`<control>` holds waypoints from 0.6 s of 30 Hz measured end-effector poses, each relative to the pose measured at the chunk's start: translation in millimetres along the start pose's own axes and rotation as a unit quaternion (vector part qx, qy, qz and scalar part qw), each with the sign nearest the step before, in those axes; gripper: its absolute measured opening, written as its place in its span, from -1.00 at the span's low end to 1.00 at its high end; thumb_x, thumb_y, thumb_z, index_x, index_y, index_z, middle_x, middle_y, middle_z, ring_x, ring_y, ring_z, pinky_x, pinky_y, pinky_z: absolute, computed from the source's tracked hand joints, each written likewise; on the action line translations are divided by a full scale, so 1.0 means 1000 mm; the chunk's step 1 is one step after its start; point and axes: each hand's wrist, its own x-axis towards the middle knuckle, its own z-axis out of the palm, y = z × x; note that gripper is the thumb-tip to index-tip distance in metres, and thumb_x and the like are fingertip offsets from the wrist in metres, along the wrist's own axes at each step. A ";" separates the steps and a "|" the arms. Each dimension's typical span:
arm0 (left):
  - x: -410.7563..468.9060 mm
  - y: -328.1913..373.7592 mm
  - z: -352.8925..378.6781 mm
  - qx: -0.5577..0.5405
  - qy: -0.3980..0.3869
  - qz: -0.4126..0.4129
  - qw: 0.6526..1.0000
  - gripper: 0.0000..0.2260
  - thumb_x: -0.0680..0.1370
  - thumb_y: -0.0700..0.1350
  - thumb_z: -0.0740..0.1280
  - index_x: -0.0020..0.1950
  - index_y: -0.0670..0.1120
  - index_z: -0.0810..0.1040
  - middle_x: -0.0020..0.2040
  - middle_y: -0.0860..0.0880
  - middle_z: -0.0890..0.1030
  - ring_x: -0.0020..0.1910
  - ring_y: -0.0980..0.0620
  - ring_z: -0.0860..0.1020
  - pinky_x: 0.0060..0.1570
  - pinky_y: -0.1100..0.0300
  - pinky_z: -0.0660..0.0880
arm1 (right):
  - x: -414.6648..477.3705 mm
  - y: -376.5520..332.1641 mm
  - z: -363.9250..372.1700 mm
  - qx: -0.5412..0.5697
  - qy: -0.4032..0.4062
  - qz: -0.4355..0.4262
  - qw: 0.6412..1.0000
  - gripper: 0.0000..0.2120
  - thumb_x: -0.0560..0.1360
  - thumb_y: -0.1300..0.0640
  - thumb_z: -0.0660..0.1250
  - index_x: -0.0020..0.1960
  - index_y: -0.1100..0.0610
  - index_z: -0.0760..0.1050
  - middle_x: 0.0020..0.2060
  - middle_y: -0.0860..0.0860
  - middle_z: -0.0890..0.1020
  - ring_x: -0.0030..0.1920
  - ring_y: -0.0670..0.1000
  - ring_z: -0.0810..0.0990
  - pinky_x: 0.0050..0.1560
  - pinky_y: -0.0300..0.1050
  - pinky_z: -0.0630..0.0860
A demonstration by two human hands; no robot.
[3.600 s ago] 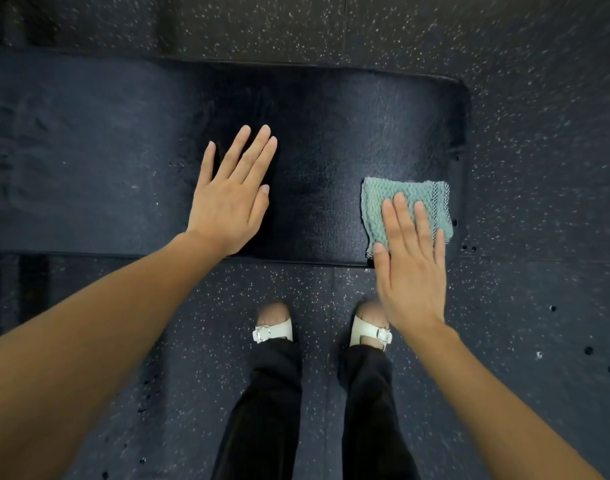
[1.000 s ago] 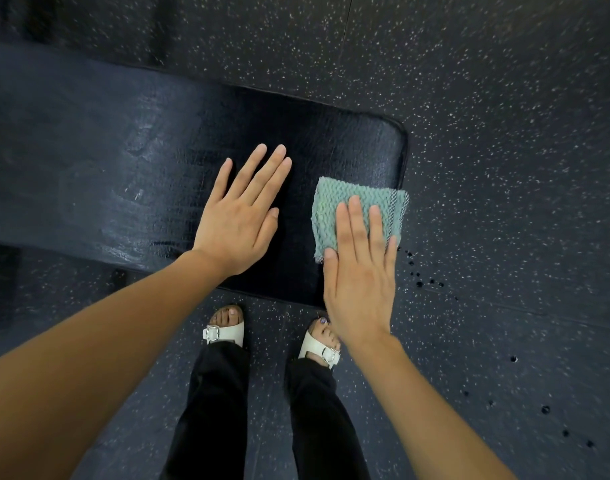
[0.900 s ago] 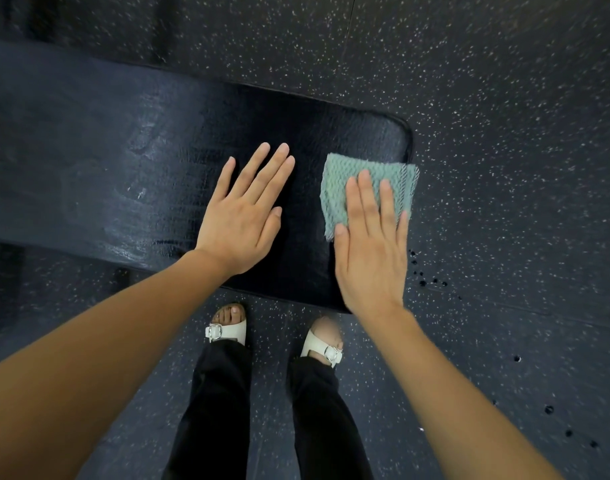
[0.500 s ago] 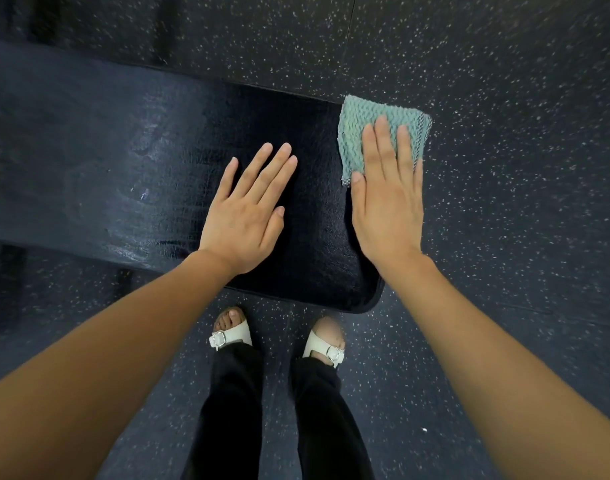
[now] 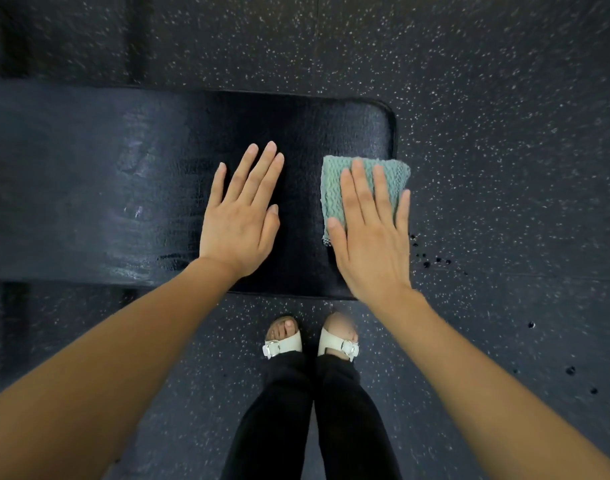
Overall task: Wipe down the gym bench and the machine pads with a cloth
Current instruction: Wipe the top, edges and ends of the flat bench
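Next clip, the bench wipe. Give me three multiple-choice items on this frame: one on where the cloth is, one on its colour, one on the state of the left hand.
1. Where does the cloth lie?
A) at the right end of the bench
B) on the floor beside the feet
C) at the left end of the bench

2. What colour is the cloth?
A) white
B) teal green
C) red

3. How is the left hand?
A) gripping the cloth
B) curled into a fist
C) flat on the bench, fingers straight

Answers:
1 A: the right hand presses it beside the pad's rounded right corner.
2 B: its knit shows teal green against the black pad.
3 C: the palm lies on bare pad, apart from the cloth.
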 end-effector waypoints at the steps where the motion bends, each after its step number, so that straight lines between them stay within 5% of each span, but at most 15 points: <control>1: 0.000 0.000 0.000 0.001 0.001 -0.001 1.000 -0.46 0.65 -0.04 -0.03 0.64 -0.09 0.05 0.64 -0.02 0.03 0.62 -0.02 -0.03 0.57 -0.09 -0.12 | 0.011 0.002 0.000 -0.010 0.003 -0.009 1.000 -0.40 0.65 -0.10 -0.08 0.62 0.14 0.02 0.61 0.04 0.06 0.60 0.10 -0.05 0.55 0.17 -0.19; 7: -0.001 0.000 -0.001 0.003 -0.005 -0.002 1.000 -0.46 0.65 -0.03 -0.04 0.64 -0.08 0.02 0.65 0.01 0.00 0.62 0.02 -0.08 0.57 -0.05 -0.16 | 0.061 0.002 0.001 -0.047 0.023 -0.024 0.998 -0.24 0.60 -0.28 -0.06 0.62 0.18 -0.03 0.61 0.09 0.01 0.60 0.14 -0.06 0.56 0.15 -0.19; 18: 0.000 0.012 0.000 -0.003 0.007 -0.042 0.999 -0.45 0.62 -0.05 -0.05 0.64 -0.08 0.05 0.64 0.00 0.04 0.62 0.02 -0.05 0.55 0.03 -0.21 | 0.036 0.010 0.006 0.006 0.047 -0.045 0.998 -0.42 0.62 0.01 -0.03 0.61 0.15 0.04 0.60 0.03 0.09 0.60 0.07 0.02 0.57 0.08 -0.06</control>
